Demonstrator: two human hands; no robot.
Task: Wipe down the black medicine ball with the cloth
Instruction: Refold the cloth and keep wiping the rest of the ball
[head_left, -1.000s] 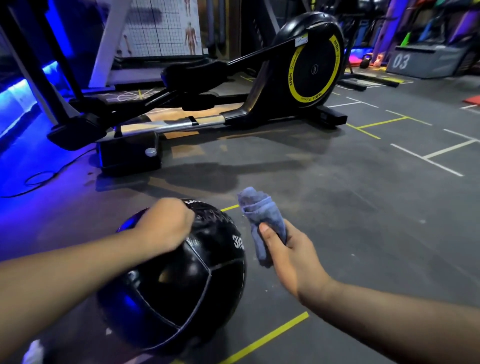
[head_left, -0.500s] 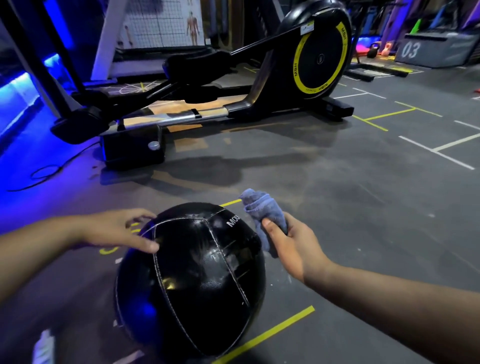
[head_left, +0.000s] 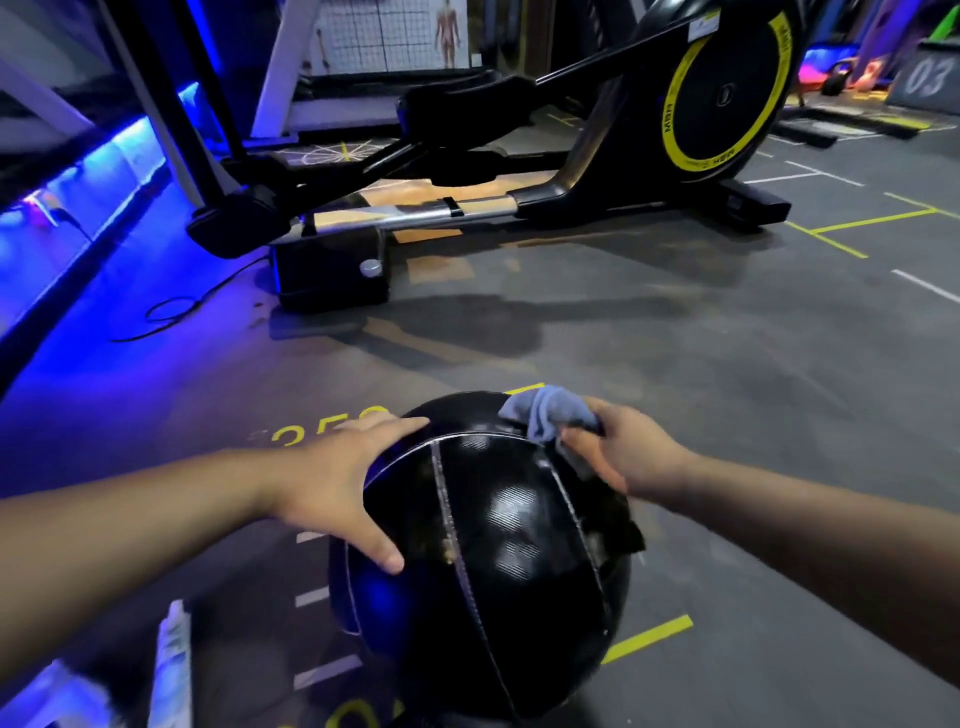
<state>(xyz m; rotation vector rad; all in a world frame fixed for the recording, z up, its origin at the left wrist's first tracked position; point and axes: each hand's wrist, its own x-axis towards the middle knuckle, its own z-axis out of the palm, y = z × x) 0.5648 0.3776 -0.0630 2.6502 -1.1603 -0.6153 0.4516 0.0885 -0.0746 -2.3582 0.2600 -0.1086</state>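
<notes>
The black medicine ball (head_left: 498, 545) sits on the grey gym floor (head_left: 727, 364) in the near centre, partly over a yellow floor line (head_left: 649, 636). The left hand (head_left: 332, 478) lies on the ball's upper left side, fingers straight and spread wide, thumb down the near face, palm pressing the surface. The right hand (head_left: 623, 452) is at the ball's upper right, fingers curled around a bunched blue-grey cloth (head_left: 550, 410), which touches the top of the ball. An elliptical trainer (head_left: 722, 93) with a yellow-ringed flywheel housing stands on the far side, well apart from the ball. Blue lighting runs along the left edge.
</notes>
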